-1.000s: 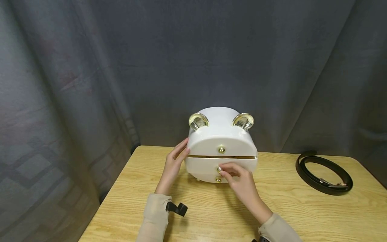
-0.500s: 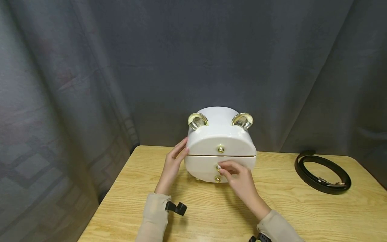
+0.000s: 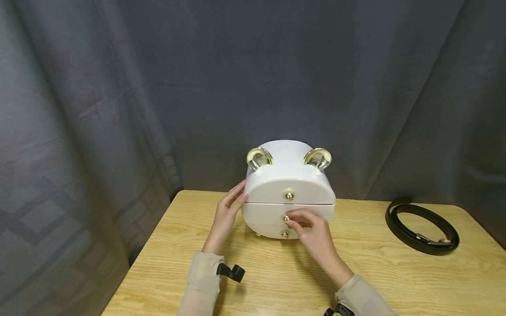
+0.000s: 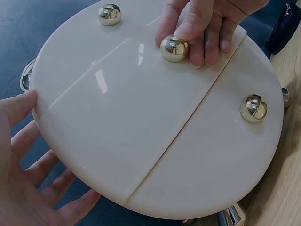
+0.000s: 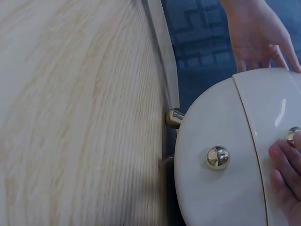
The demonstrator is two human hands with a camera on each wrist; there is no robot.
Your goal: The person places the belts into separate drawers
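A white round drawer box [image 3: 290, 184] with two gold ears and three gold knobs stands at the table's far edge. Its front [image 4: 155, 117] reads flush, with only thin seams between the drawers. My right hand [image 3: 288, 219] pinches the middle knob [image 4: 173, 48] between thumb and fingers. The top knob [image 3: 289, 195] and bottom knob [image 5: 217, 157] are free. My left hand [image 3: 242, 194] lies with straight fingers against the box's left side, and its fingers [image 4: 28, 160] reach round the rim.
A coiled black belt [image 3: 422, 226] lies on the wooden table [image 3: 276, 281] at the right. A grey curtain [image 3: 118, 109] hangs close behind the box and along the table's left side. A gold foot [image 5: 174, 117] lifts the box off the wood.
The middle drawer has slid back in; the gap under the top section has closed. My right hand moved forward with the knob. The left hand has stayed put.
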